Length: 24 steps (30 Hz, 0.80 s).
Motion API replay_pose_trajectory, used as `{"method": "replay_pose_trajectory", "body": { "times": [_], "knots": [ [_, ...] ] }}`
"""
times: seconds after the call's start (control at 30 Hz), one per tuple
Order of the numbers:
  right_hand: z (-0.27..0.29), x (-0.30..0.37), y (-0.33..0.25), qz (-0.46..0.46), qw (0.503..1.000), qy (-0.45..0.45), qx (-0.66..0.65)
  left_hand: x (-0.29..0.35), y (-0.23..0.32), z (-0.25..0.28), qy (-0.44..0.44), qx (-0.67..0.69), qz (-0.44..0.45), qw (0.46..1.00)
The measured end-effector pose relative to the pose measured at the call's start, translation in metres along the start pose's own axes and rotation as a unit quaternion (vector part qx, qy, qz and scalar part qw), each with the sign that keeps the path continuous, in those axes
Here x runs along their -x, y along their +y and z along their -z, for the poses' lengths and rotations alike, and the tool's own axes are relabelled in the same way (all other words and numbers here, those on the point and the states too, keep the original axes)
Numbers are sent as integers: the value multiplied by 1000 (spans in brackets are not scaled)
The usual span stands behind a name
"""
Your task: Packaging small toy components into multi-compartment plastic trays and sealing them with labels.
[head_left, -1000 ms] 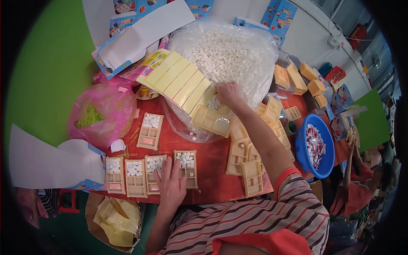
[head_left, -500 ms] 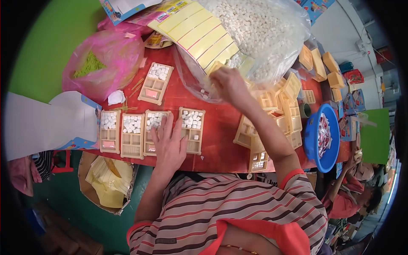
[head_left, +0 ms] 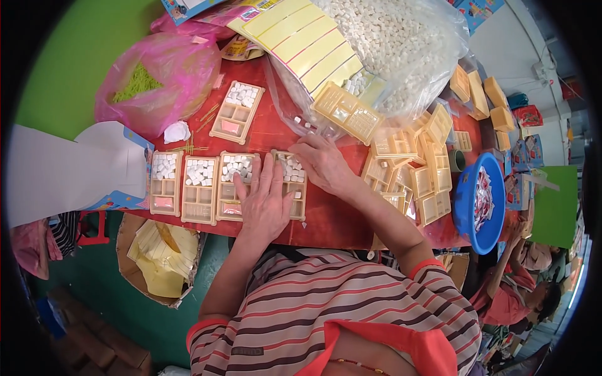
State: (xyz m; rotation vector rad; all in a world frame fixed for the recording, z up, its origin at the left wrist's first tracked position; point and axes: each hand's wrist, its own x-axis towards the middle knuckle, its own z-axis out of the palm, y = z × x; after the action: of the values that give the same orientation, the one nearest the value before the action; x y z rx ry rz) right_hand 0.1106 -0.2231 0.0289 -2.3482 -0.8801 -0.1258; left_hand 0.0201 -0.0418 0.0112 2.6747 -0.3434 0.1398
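L to R on the red bench [head_left: 329,222]: 1st tray [head_left: 164,188] in the near row has white cubes [head_left: 165,165] at its far end, a pink pc [head_left: 164,202] nearest, mid slots bare. 2nd tray [head_left: 199,203], cubes only; rest bare. 3rd tray [head_left: 231,190], cubes + pink pc, partly under L hand [head_left: 263,199]. Lone tray [head_left: 235,114] farther back, same load. L hand lies over 3rd & 4th, fingers spread, nothing gripped AFAICT. 4th tray [head_left: 296,210]: cubes far end, one stray cube [head_left: 296,195] in a R slot; hand hides some, so can't tell re pink pc. R hand [head_left: 327,164] at its far R corner, fingers bent; can't tell if holding any. Farther R: tilted tray [head_left: 347,111] by the clear bag [head_left: 433,81] of loose cubes, then tray pile [head_left: 424,182], no cubes visible, so prob. lots unfilled.

Look: trays tan, rectangular, divided; cubes heaped unevenly.
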Motion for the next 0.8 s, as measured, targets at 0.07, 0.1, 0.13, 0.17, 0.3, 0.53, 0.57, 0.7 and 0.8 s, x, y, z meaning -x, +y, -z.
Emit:
{"method": "replay_pose_trajectory", "body": {
  "times": [0.07,0.1,0.13,0.17,0.3,0.53,0.57,0.7,0.8],
  "knots": [
    [1,7,-5,23,999,16,41,-3,2,3,-8,-1,3,1000],
    [0,11,-8,47,995,34,81,-5,3,4,-13,-3,-7,1000],
    [-2,15,-10,46,995,34,82,-7,4,4,-18,-6,-17,1000],
    [-8,21,-13,57,991,21,122,-9,2,2,-18,-6,-17,1000],
    [-15,28,-17,52,985,13,164,-13,0,-3,-40,-31,-42,998],
    [2,34,-20,-56,996,51,-45,-16,7,3,-16,-11,-59,998],
    [3,37,-21,-56,996,53,-44,-16,9,2,-15,-12,-61,998],
    [13,39,-18,-47,995,84,4,-19,11,-6,-63,3,-117,991],
    [34,43,-7,-44,987,126,89,-21,11,-7,-107,-7,-129,986]
  ]
}}
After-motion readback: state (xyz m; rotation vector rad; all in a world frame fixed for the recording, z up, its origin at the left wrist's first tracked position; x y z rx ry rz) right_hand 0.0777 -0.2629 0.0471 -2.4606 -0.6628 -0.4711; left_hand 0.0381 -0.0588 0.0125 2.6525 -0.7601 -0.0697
